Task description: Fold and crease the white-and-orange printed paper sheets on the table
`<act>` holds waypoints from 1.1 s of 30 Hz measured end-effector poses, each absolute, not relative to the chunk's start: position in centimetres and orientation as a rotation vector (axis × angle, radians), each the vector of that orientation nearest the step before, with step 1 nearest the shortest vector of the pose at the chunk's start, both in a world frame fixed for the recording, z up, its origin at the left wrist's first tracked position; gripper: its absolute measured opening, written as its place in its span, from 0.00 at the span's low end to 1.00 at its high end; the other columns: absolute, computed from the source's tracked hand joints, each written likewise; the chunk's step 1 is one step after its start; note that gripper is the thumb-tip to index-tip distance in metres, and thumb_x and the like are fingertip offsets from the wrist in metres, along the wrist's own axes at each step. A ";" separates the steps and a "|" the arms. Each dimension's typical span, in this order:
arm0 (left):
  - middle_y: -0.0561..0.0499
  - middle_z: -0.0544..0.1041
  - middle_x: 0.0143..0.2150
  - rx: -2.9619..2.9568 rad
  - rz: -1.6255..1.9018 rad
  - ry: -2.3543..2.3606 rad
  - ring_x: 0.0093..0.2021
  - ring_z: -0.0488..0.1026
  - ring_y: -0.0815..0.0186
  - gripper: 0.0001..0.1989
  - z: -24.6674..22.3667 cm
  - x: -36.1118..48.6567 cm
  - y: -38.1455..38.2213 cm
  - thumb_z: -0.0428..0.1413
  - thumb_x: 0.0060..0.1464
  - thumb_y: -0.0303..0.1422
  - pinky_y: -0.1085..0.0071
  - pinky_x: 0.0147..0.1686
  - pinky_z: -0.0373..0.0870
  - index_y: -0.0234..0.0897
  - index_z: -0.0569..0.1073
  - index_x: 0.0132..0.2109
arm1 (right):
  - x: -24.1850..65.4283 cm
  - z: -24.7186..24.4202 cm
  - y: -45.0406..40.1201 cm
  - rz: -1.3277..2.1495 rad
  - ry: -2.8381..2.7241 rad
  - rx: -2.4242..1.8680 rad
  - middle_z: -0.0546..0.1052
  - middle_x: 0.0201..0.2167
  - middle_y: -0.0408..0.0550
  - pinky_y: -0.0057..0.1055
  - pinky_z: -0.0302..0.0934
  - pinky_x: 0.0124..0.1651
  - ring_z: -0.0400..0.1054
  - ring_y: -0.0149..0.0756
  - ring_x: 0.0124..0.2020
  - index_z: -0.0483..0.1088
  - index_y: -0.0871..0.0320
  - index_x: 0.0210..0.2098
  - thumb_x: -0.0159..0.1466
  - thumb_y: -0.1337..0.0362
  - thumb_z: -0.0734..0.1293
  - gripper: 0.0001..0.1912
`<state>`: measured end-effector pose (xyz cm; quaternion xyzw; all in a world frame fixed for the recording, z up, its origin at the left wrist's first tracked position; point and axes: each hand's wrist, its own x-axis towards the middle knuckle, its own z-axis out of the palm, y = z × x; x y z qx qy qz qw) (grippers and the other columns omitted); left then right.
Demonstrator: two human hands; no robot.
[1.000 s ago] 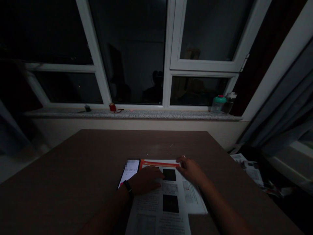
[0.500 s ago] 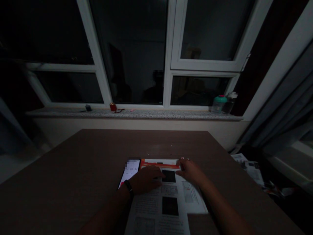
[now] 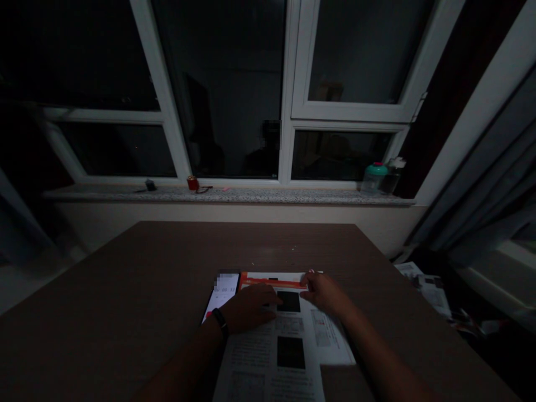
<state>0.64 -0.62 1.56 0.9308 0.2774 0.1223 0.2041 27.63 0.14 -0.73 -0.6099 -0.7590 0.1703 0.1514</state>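
Observation:
A printed sheet [image 3: 253, 352] with dark square pictures lies in front of me on top of other papers. My left hand [image 3: 253, 306], with a black band on its wrist, rests flat across the sheet's upper left, fingers stretched toward a dark picture. At the upper right edge, the curled fingers of my right hand [image 3: 322, 289] pinch the paper. An orange strip [image 3: 272, 282] runs along the top, between the two hands. Another printed page [image 3: 329, 335] sticks out on the right, beneath my right forearm. Left of the papers lies a lit phone [image 3: 221, 293] showing timer digits.
The brown table [image 3: 176, 268] reaches toward a granite windowsill [image 3: 259, 195]. On the sill stand a teal-lidded bottle [image 3: 374, 177], a clear bottle [image 3: 393, 176] and a small red container [image 3: 192, 183]. More papers [image 3: 427, 287] lie beyond the table's right edge.
My right hand's fingers have drawn in slightly at the paper's top right edge. My left hand and the sheets stay almost where they were.

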 end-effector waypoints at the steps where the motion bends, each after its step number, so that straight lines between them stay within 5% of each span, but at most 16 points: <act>1: 0.49 0.73 0.51 2.596 0.341 0.777 0.52 0.69 0.58 0.15 1.6 0.7 -0.6 0.55 0.61 0.35 0.62 0.54 0.63 0.44 0.71 0.54 | 27.6 -0.7 0.1 0.475 -2.166 -1.772 0.77 0.33 0.46 0.28 0.56 0.35 0.71 0.36 0.34 0.74 0.54 0.40 0.56 0.62 0.71 0.12; 18: 0.50 0.73 0.51 2.589 0.365 0.768 0.52 0.69 0.58 0.15 1.2 0.5 -0.5 0.54 0.62 0.37 0.64 0.54 0.62 0.45 0.71 0.55 | 27.0 0.0 -0.5 0.492 -2.173 -1.692 0.78 0.30 0.45 0.27 0.55 0.33 0.70 0.35 0.31 0.75 0.54 0.35 0.57 0.64 0.69 0.06; 28: 0.49 0.72 0.54 2.580 0.363 0.716 0.54 0.68 0.59 0.17 1.2 0.6 -0.4 0.56 0.59 0.33 0.62 0.57 0.60 0.43 0.70 0.56 | 26.3 -0.4 -0.3 0.540 -1.890 -1.500 0.76 0.40 0.49 0.28 0.59 0.45 0.70 0.37 0.40 0.69 0.58 0.49 0.57 0.71 0.64 0.20; 33: 0.48 0.70 0.58 2.599 0.338 0.688 0.57 0.67 0.55 0.21 1.3 0.6 -0.5 0.61 0.54 0.35 0.58 0.58 0.59 0.43 0.71 0.55 | 26.6 -1.3 0.2 0.540 -1.812 -1.577 0.76 0.33 0.47 0.26 0.59 0.38 0.70 0.36 0.34 0.69 0.59 0.49 0.56 0.73 0.63 0.21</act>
